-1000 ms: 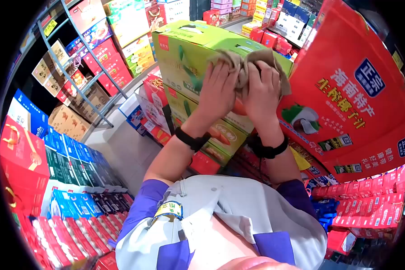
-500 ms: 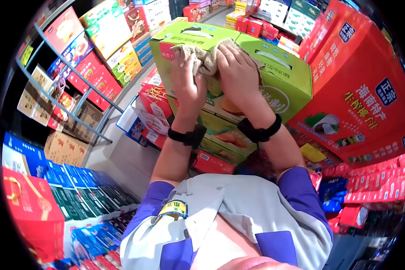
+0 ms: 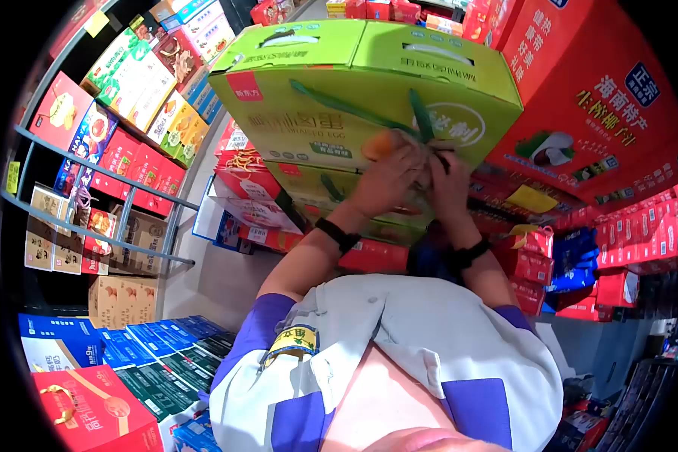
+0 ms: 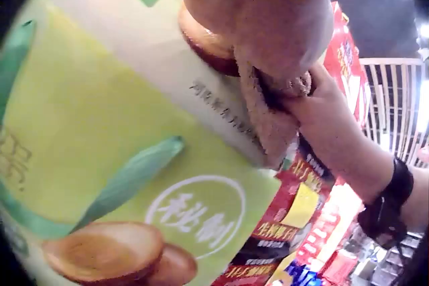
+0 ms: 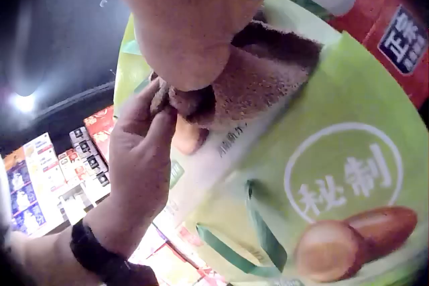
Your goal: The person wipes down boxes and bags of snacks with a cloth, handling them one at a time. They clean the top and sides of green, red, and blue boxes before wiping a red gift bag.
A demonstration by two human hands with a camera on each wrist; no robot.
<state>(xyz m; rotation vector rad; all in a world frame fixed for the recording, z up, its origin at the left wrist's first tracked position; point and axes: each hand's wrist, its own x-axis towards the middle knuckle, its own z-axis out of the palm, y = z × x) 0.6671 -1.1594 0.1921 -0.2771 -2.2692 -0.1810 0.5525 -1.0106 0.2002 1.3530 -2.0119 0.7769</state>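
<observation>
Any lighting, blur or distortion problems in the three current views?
Head view: round fisheye framing with black corners; the red coconut-drink carton looks bowed. Left wrist view: soft detail, washed-out highlights at right, left hand blurred up close. Right wrist view: lamp glare at left; right hand soft and close, brown textured cloth partly in deep shadow.

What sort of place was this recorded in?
Probably a shop or its stockroom: stacked green gift boxes, large red cartons with printed branding, and many packaged goods piled on several sides.
</observation>
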